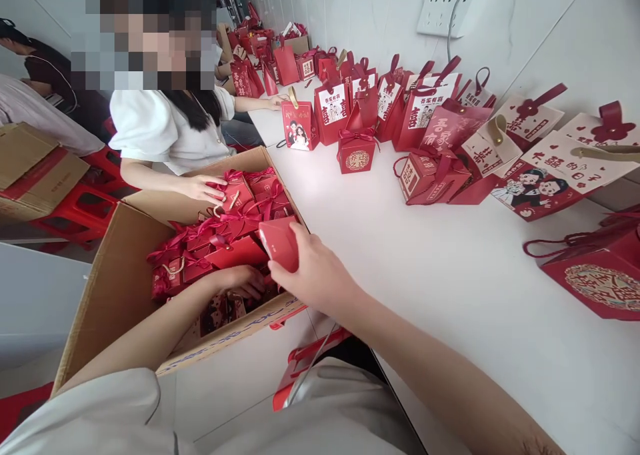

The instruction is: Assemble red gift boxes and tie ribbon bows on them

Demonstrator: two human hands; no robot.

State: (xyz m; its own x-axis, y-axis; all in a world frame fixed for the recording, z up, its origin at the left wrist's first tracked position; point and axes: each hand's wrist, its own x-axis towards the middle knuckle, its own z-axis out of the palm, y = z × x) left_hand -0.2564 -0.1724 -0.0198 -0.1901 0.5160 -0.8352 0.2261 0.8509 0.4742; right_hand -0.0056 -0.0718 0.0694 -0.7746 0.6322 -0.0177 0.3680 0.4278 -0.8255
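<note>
A large cardboard box [105, 288] stands at the left edge of the white table [450, 288], filled with several red gift boxes [235, 222] tied with ribbons. My right hand [313, 272] grips a plain red gift box [280, 242] over the carton's near right corner. My left hand [245, 282] reaches down inside the carton, fingers curled among the red boxes; what it holds is hidden. A person in a white top sits opposite, and that person's hand [203, 188] rests on boxes at the carton's far side.
Many red and cream gift bags and boxes [435, 122] line the wall along the table's far and right sides. A red box [600, 282] lies at the right edge. Red stools [80, 208] and another carton [35, 168] stand at left. A wall socket [445, 5] is above.
</note>
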